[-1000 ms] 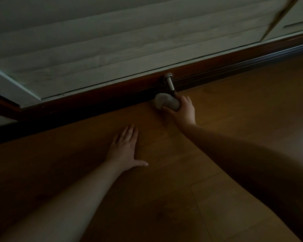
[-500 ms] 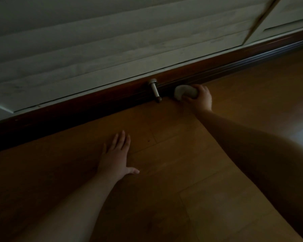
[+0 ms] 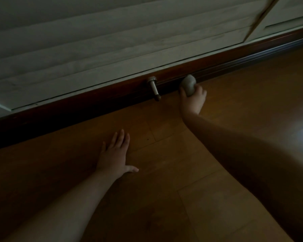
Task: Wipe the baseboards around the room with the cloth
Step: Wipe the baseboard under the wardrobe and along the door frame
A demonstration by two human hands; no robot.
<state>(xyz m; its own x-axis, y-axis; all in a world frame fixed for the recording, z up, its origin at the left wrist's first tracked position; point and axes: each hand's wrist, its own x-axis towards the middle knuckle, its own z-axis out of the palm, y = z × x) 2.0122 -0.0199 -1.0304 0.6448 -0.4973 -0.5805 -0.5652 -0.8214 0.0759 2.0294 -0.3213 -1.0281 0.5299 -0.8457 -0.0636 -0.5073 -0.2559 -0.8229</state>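
The right hand (image 3: 192, 100) grips the balled cloth (image 3: 188, 84) against the baseboard (image 3: 234, 57), mid-wipe; the left hand (image 3: 115, 154) rests spread flat on the floor (image 3: 164, 189); next, slide rightward, keeping pressure.

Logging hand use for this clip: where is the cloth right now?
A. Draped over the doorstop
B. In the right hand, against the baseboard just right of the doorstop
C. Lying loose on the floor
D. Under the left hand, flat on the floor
B: the right hand grips the bunched cloth against the baseboard, right of the doorstop; the left hand lies flat on the floor, holding nothing.
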